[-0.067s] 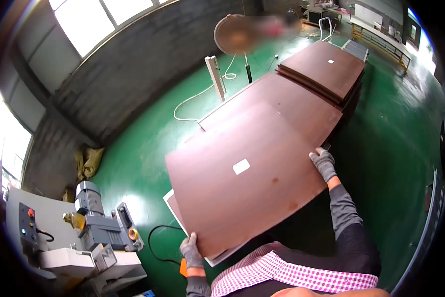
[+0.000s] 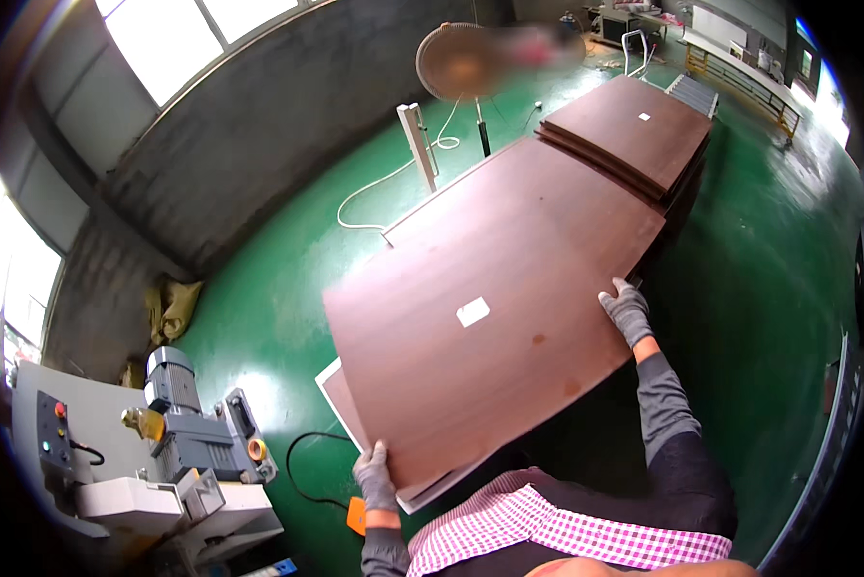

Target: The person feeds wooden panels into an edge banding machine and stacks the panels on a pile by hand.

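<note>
A large reddish-brown board [image 2: 461, 385] with a white label [image 2: 472, 312] and a few dark spots spans the space in front of me. My left hand [image 2: 375, 478], in a grey glove, grips its near left corner, thumb on top. At the right edge my right hand [image 2: 628, 313], gloved too, holds the board with the thumb above and the fingers partly hidden. Beneath it shows a white-edged surface [image 2: 335, 392]. Beyond lies another brown board [image 2: 586, 207], partly covered by the held one, and farther off a stack of similar boards [image 2: 634, 125] carries a small white label.
At the lower left stands a machine with a grey motor [image 2: 172, 380] and a button panel [image 2: 55, 433]. A white post [image 2: 417, 144] and a round fan [image 2: 454, 62] stand beyond the boards. A cable [image 2: 292, 471] runs over the green floor near an orange object [image 2: 356, 516].
The held board has shifted slightly up and to the right at its left end. My left hand has moved with it; my right hand has risen a little.
</note>
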